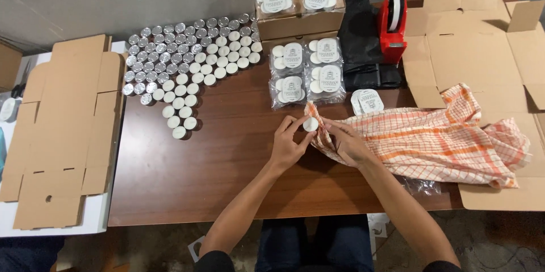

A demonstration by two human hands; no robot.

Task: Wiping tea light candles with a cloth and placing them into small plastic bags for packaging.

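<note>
The left hand (288,142) pinches a small white tealight candle (310,125) between thumb and fingertips, fingers curled closed around its rim. The right hand (347,142) has a fold of the orange-and-white checked cloth (431,138) gathered in its fingers and presses that fold against the candle's side, so the candle sits in the air just above the brown surface (227,164), between both hands. It looks as if the cloth is wiping the candle's metal cup, though the contact spot is too small to see clearly.

To do this well, a light grip by the rim seems wise, turning the candle against the cloth rather than rubbing hard, since the thin cup could dent and the wax top could smear.

To the left, rows of loose tealights (190,59) stand on the surface, some wax-up and some showing silver. Beyond the hands lie clear wrapped packs of candles (306,70), with more in an open cardboard box (299,24). A red tape dispenser (392,29) stands near black bags (357,39), and flat cardboard blanks (62,130) lie at the left edge
</note>
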